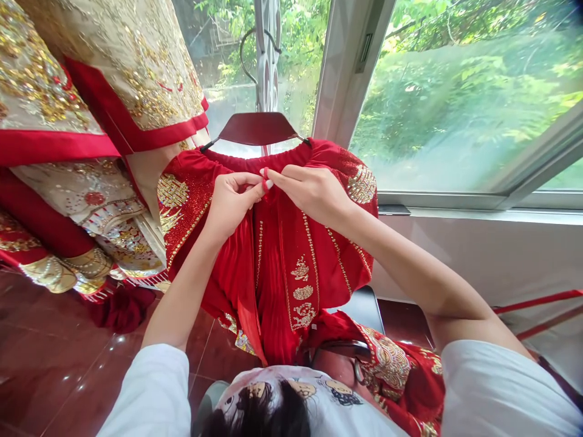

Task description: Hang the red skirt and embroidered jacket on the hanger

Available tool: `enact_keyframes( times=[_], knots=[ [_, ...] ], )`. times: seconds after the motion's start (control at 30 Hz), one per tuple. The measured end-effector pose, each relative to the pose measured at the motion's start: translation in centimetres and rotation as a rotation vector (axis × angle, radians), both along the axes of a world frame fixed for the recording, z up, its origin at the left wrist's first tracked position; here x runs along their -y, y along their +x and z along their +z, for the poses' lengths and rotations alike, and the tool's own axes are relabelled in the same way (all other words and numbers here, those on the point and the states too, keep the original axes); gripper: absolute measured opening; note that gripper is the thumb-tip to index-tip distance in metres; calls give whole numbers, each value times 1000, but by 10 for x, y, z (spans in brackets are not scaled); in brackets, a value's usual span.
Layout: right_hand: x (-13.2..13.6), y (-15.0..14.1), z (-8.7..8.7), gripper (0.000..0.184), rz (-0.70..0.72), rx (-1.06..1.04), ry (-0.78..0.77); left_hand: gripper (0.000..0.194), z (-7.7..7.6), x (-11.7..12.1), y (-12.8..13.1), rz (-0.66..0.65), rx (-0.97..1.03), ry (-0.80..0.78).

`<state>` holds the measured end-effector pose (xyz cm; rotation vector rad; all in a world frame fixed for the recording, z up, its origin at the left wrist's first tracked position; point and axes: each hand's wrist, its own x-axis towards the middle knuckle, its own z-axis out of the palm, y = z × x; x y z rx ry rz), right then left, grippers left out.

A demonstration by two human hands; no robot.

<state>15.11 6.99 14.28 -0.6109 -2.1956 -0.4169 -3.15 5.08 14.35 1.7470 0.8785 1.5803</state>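
A red garment (277, 261) with gold embroidery hangs from a dark red hanger (257, 128) in front of the window. My left hand (232, 200) and my right hand (314, 191) meet at the garment's waistband, just below the hanger. Both hands are closed in a pinch on a small red tie or fastening (265, 176) at the middle of the waistband. The lower part of the garment drapes down over a dark chair (362, 309) toward my lap.
More red and gold embroidered garments (82, 121) hang at the left, close beside my left arm. A large window (455, 91) with a white sill fills the back and right. The floor is glossy dark red tile (54, 364).
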Motion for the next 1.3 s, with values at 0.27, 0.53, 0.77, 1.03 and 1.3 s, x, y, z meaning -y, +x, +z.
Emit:
enact_keyframes(
  times=[0.27,0.53,0.77,1.03,1.3],
  knots=[
    [-5,-7,3,35,72,-65,-23,11,0,1,1,43,-158,121],
    [-1,-8,3,22,-96,-78,-6,8,-7,3,1,341,-336,366],
    [17,4,-3,11,-113,-273,-143,15,-7,20,-15,545,-415,389],
    [27,-13,-2,13,238,-701,-701,19,-1,7,-2,98,107,24],
    [25,3,5,8,169,-389,-646,27,10,9,-27,-77,-63,-112]
  ],
)
